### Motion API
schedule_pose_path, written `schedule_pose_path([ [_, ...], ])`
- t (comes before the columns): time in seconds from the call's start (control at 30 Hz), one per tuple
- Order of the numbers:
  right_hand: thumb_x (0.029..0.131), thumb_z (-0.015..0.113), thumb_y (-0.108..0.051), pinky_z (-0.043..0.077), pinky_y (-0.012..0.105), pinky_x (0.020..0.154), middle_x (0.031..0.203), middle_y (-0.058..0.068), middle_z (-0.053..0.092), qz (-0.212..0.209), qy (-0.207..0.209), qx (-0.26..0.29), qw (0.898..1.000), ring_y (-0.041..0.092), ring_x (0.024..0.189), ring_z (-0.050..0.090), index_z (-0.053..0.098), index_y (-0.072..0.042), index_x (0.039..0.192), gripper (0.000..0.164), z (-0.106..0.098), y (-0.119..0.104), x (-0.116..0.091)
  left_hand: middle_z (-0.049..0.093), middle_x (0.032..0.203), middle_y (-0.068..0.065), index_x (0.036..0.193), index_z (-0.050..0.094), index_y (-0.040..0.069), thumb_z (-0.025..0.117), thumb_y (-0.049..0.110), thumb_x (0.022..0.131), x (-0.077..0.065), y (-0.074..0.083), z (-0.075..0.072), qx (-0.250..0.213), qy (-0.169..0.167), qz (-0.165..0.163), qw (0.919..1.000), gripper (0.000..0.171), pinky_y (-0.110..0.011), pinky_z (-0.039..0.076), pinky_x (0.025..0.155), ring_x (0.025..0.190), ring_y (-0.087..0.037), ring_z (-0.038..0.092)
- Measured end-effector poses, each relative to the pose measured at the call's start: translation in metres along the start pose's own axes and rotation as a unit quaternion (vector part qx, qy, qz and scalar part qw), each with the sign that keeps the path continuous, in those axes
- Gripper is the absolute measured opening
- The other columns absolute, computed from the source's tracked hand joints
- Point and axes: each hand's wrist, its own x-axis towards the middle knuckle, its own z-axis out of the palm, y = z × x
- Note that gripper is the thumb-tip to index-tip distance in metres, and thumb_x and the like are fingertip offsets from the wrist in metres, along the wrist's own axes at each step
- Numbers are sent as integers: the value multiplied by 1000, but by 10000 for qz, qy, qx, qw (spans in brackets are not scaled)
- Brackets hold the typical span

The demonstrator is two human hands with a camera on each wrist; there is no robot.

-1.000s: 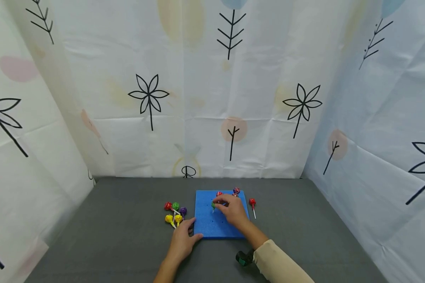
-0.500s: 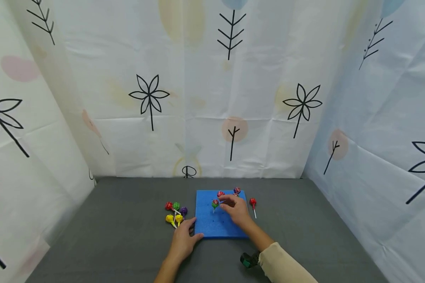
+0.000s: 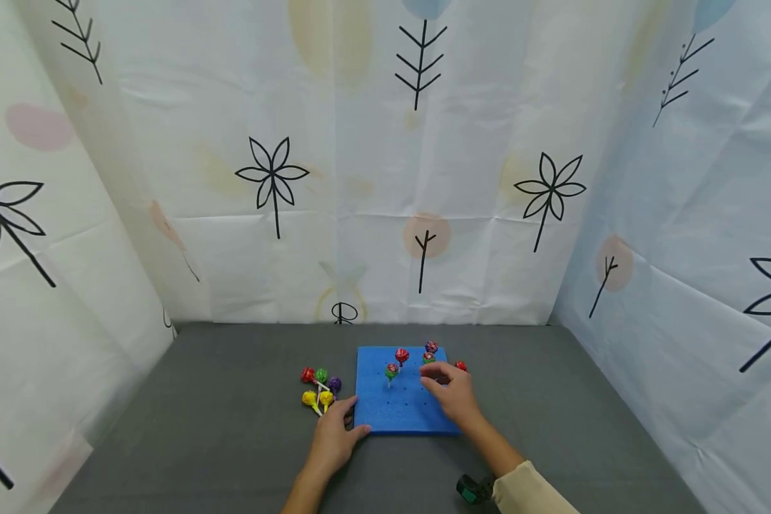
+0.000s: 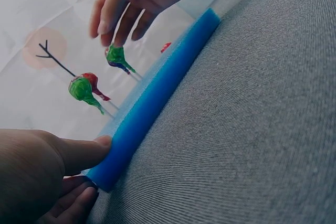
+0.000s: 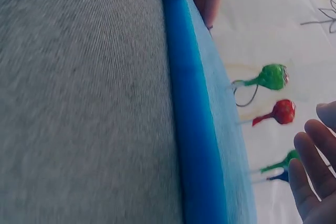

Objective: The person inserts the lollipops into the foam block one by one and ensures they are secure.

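Observation:
My left hand [image 3: 332, 437] holds the near left corner of a blue foam board [image 3: 379, 414], thumb on its top face and fingers at its side edge. Several lollipops stand upright in the board on their sticks: a green one [image 3: 391, 371] at left, a red one [image 3: 401, 355] behind it, and another green one [image 3: 428, 358] with a purple one [image 3: 431, 347] at the far right. Above the board's right part hovers my right hand [image 3: 452, 392], its fingers loosely bent and nothing between them. In the left wrist view its fingertips overlap the top of the far green lollipop [image 4: 115, 56].
Left of the board lies a loose group of lollipops: a red one [image 3: 308, 375], a green one [image 3: 321, 375], a purple one [image 3: 335, 384] and yellow ones [image 3: 310, 398]. One red lollipop [image 3: 460, 365] lies right of the board, partly hidden by my hand. A patterned curtain [image 3: 373, 271] borders the grey table [image 3: 231, 428].
My right hand has let go of the left green lollipop, which stays upright in the board, and has drawn back to the right. My left hand keeps its place at the corner.

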Motion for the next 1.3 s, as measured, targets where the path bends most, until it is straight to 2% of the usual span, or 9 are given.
schedule_pose_path([
  [0.2, 86, 73, -1, 53, 31, 68, 89, 3, 70, -139, 341, -47, 9993, 17, 79, 62, 73, -4, 96, 10, -13, 12, -3, 56, 130, -20, 133, 57, 1, 80, 18, 81, 0, 1, 0, -3, -6, -61, 10000, 59, -47, 51, 90, 109, -30, 61],
  [0.4, 86, 73, -3, 51, 25, 63, 87, 1, 70, 14, 497, -420, 9979, 15, 74, 60, 73, -6, 94, 8, -26, 18, 1, 56, 130, -20, 133, 56, 1, 80, 18, 82, 0, 1, 0, 8, -48, -56, 10000, 59, -47, 51, 90, 110, -30, 61],
  [0.77, 82, 76, -2, 54, 34, 66, 87, 4, 69, -281, 559, -972, 9933, 20, 77, 61, 73, -5, 94, 12, -35, 28, 12, 56, 130, -21, 133, 56, 0, 80, 18, 81, -1, -1, 0, -1, -29, 95, 10000, 59, -48, 50, 91, 111, -31, 60],
  [0.93, 82, 77, -4, 54, 38, 69, 92, 7, 68, -54, 431, -1021, 9938, 26, 81, 62, 72, -4, 97, 15, -37, 32, 16, 56, 130, -21, 133, 57, 0, 80, 18, 81, -1, -1, 0, -1, -1, 90, 10000, 59, -49, 49, 91, 111, -32, 60],
  [1.1, 83, 77, -6, 53, 51, 79, 103, 13, 67, 132, 256, -994, 9946, 36, 94, 61, 71, -2, 104, 22, -39, 38, 20, 56, 130, -20, 133, 57, 1, 80, 19, 81, 0, 0, 0, 38, 8, 66, 10000, 59, -49, 49, 91, 111, -32, 60],
  [1.3, 83, 77, -7, 48, 56, 87, 116, 17, 64, 327, 57, -1052, 9939, 37, 107, 56, 69, -2, 114, 32, -41, 51, 24, 56, 129, -20, 132, 57, 1, 80, 18, 81, -1, 1, 0, 79, 23, 70, 9999, 59, -49, 49, 91, 111, -31, 59],
])
